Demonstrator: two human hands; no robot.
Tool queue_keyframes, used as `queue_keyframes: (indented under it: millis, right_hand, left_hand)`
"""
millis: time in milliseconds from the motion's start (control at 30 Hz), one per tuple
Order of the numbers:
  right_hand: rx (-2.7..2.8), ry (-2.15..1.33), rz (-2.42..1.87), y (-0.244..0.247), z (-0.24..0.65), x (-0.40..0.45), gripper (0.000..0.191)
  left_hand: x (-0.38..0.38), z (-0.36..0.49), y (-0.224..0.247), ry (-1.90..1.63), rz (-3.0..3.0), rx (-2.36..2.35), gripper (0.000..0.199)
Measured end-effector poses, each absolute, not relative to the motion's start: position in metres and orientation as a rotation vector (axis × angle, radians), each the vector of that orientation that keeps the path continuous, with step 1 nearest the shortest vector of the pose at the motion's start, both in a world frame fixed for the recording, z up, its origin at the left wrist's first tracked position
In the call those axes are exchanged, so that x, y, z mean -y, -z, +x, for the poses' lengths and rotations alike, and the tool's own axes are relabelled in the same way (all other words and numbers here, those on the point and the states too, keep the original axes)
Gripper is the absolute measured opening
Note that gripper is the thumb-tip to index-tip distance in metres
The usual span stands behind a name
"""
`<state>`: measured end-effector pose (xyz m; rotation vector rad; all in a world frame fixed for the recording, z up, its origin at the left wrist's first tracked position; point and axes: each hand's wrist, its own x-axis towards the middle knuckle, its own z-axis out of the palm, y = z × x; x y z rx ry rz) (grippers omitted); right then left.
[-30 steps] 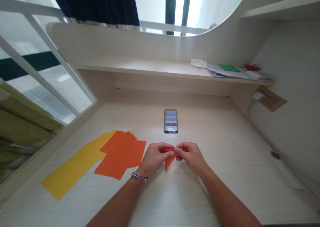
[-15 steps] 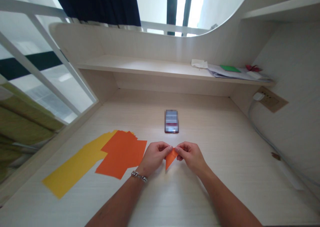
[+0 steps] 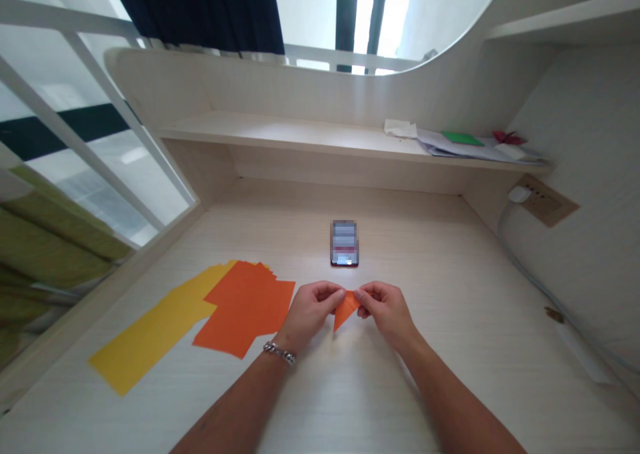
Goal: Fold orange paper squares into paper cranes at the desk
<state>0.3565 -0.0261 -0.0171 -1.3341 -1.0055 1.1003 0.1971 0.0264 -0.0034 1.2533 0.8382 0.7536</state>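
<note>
L grip & R grip pinch orange ppr triangle btwn them; phone beyond, orange sheets to L.

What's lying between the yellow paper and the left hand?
Overlapping orange sheets: in the head view they partly cover the yellow paper and spread toward the left hand.

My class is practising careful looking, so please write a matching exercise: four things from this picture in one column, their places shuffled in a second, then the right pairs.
Things
1. Yellow sheets
2. Green square
3. Folded orange paper
4. Phone

Places
A. On white papers on the shelf
B. Between the left hand and right hand
C. On the desk, beyond both hands
D. Partly under the orange sheets

Pairs: 1-D, 2-A, 3-B, 4-C
</note>
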Motion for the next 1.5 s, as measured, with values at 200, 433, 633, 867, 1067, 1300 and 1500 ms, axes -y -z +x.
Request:
queue_keyframes:
  millis: [200,433,633,867,1067,1300,1500]
  right_hand:
    - [1.007,-1.124,-1.31,0.016,0.354,0.026,0.027]
    - [0.972,-1.089,-1.307,0.016,0.354,0.025,0.028]
    - [1.106,-1.148,-1.333,0.019,0.356,0.026,0.024]
    - [1.392,-0.963,-1.465,0.013,0.359,0.028,0.018]
    - [1.367,-1.13,-1.445,0.009,0.362,0.029,0.018]
    - [1.289,-1.201,-1.391,0.009,0.371,0.031,0.019]
    - [1.238,-1.301,-1.345,0.014,0.38,0.029,0.022]
  left_hand:
    - [-0.027,0.195,0.005,-0.794,1.284,-0.849,0.022]
    - [-0.027,0.198,0.007,-0.787,1.236,-0.824,0.026]
    - [-0.026,0.195,0.011,-0.831,1.569,-0.919,0.023]
    - [-0.021,0.197,0.007,-0.741,1.709,-0.874,0.021]
    - [-0.025,0.196,0.008,-0.767,1.664,-0.905,0.021]
    - [-0.034,0.185,0.008,-0.837,1.604,-0.963,0.02]
    - [-0.038,0.182,0.006,-0.837,1.563,-0.943,0.02]
